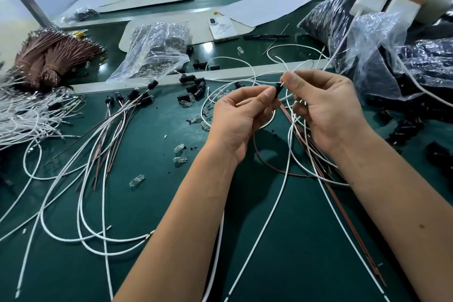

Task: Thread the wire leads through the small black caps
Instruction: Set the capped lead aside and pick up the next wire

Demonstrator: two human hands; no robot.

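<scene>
My left hand (235, 117) pinches a small black cap (278, 88) between thumb and fingers above the green table. My right hand (326, 105) pinches a white wire lead (284, 83) right at the cap's far side. More white leads (289, 154) and brown leads (343, 213) hang from under my right hand down toward the table's near edge. Loose black caps (193, 89) lie just beyond my left hand. Whether the lead's tip is inside the cap is hidden by my fingers.
Capped wire assemblies (122, 110) fan out at left, beside a white wire bundle (22, 117) and brown wire bundles (51, 61). Clear bulbs (180, 154) dot the table. Plastic bags (157, 51) sit behind; black-filled bags (416, 66) crowd the right. A phone (222, 28) lies farther back.
</scene>
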